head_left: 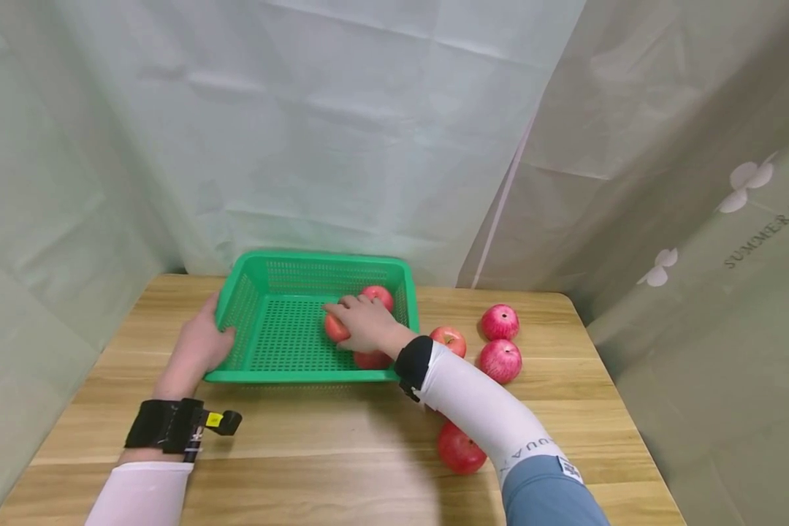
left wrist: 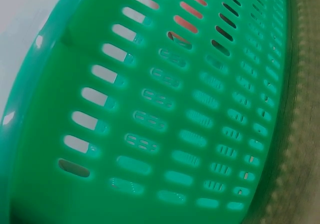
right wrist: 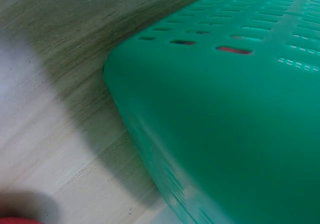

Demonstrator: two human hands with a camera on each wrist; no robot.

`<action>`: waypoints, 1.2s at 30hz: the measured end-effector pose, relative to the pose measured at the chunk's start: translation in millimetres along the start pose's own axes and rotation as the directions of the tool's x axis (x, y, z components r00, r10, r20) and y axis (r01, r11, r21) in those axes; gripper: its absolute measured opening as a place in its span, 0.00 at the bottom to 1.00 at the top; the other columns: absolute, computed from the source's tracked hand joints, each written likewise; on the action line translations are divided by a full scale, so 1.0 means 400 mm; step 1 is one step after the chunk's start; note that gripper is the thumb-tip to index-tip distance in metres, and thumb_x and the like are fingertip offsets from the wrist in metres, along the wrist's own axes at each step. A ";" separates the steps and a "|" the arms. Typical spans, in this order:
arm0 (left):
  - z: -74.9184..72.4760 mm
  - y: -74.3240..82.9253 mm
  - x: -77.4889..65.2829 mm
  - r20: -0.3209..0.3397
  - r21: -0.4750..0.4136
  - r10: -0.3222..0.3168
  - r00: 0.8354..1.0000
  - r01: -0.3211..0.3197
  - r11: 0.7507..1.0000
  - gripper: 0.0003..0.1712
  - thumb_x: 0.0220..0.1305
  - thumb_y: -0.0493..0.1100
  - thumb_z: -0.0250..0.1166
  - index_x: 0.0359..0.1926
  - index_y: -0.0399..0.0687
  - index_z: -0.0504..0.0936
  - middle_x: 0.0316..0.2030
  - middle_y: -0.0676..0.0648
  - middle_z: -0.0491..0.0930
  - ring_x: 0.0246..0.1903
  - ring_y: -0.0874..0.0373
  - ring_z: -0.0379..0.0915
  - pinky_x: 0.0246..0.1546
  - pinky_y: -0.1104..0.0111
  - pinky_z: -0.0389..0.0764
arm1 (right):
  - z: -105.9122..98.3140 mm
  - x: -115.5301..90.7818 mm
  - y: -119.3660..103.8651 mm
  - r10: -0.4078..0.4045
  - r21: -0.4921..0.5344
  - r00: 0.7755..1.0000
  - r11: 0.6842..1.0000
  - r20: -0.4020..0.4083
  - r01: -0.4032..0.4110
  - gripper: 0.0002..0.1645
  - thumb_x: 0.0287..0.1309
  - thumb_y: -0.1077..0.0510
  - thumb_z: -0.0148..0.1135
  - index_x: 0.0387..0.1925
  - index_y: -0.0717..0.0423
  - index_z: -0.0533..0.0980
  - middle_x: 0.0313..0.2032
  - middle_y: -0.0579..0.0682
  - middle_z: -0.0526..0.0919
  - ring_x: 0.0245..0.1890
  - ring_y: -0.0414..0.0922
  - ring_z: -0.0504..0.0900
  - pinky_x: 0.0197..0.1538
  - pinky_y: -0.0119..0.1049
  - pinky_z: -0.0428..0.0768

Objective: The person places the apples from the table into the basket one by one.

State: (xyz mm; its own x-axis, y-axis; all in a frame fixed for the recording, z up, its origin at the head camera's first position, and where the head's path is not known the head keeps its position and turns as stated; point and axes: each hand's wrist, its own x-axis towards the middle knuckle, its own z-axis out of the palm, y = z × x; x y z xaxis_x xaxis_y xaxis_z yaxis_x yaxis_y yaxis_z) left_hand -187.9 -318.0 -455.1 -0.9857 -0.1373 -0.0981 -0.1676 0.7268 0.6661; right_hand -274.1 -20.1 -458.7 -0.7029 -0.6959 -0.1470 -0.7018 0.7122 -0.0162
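Note:
A green plastic basket (head_left: 302,376) with slotted walls stands at the back of the table. My left hand (head_left: 202,342) grips its left rim, thumb toward the inside. Within the basket, my right hand (head_left: 368,326) holds a red apple (head_left: 334,328) near the floor, fingers bent over it. Two more apples lie by the basket's right side: one behind the hand (head_left: 379,296), the other apple (head_left: 371,359) partly under the wrist. The left wrist view is filled by the slotted basket wall (left wrist: 45,109). A basket corner (right wrist: 200,109) fills much of the right wrist view; neither shows a hand.
Right of the basket on the wooden table (head_left: 315,453) lie an apple (head_left: 448,339) beside my forearm and two pinkish-red apples (head_left: 500,321) farther right. Another red apple (head_left: 461,448) sits nearer, partly behind the right sleeve. Pale curtains (head_left: 342,146) hang around the table.

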 end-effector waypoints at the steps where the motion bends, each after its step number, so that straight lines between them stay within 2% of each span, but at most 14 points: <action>1: 0.000 -0.001 0.000 0.001 0.001 0.000 1.000 0.000 1.000 0.45 0.78 0.36 0.52 0.84 0.31 0.38 0.64 0.13 0.65 0.44 0.32 0.77 0.36 0.51 0.80 | 0.000 -0.001 -0.001 0.003 -0.005 1.000 1.000 0.004 -0.003 0.53 0.67 0.36 0.72 0.85 0.39 0.58 0.75 0.50 0.70 0.72 0.53 0.69 0.71 0.55 0.70; 10: 0.003 -0.006 0.003 0.006 -0.007 0.000 1.000 0.000 1.000 0.45 0.78 0.37 0.52 0.84 0.32 0.38 0.65 0.13 0.64 0.44 0.32 0.76 0.36 0.52 0.79 | -0.010 -0.014 -0.009 0.007 -0.009 1.000 1.000 0.017 -0.007 0.55 0.68 0.36 0.71 0.86 0.39 0.54 0.78 0.50 0.67 0.74 0.52 0.67 0.72 0.55 0.69; 17: 0.003 -0.007 0.006 0.001 -0.001 0.005 1.000 -0.005 1.000 0.45 0.79 0.37 0.52 0.84 0.32 0.37 0.64 0.13 0.65 0.43 0.32 0.76 0.36 0.51 0.79 | -0.007 -0.014 -0.008 0.015 -0.025 0.999 1.000 0.038 -0.014 0.57 0.70 0.36 0.68 0.88 0.39 0.47 0.80 0.51 0.62 0.77 0.53 0.64 0.75 0.55 0.65; 23: 0.001 -0.006 0.003 0.001 -0.001 0.006 1.000 -0.006 1.000 0.45 0.78 0.36 0.52 0.84 0.31 0.38 0.64 0.13 0.65 0.44 0.31 0.76 0.37 0.50 0.79 | -0.006 -0.015 -0.008 0.014 -0.021 0.999 1.000 0.046 -0.013 0.56 0.71 0.36 0.67 0.88 0.37 0.47 0.82 0.53 0.59 0.79 0.54 0.61 0.76 0.56 0.63; 31: 0.001 -0.005 0.001 -0.002 0.016 0.016 1.000 -0.016 1.000 0.45 0.77 0.37 0.53 0.84 0.30 0.38 0.63 0.12 0.65 0.39 0.34 0.77 0.31 0.58 0.75 | -0.004 -0.018 -0.005 0.007 0.019 0.999 1.000 0.045 -0.007 0.55 0.72 0.35 0.66 0.87 0.36 0.47 0.83 0.55 0.56 0.79 0.55 0.60 0.77 0.57 0.62; 36: -0.002 -0.002 0.000 0.006 0.005 0.011 1.000 -0.011 1.000 0.45 0.78 0.37 0.52 0.84 0.30 0.37 0.64 0.12 0.64 0.41 0.33 0.77 0.33 0.54 0.78 | -0.002 -0.017 0.000 -0.002 0.052 0.999 0.999 0.038 0.000 0.54 0.72 0.36 0.66 0.87 0.36 0.47 0.83 0.56 0.55 0.80 0.55 0.59 0.77 0.56 0.62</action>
State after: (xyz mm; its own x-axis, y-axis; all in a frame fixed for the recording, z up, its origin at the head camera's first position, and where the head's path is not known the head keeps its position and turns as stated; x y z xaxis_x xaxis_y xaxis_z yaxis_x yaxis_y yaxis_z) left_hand -187.7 -319.1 -455.0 -0.9876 -0.1255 -0.0948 -0.1566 0.7315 0.6636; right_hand -269.5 -15.3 -457.0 -0.6964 -0.6935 -0.1846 -0.6950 0.7158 -0.0677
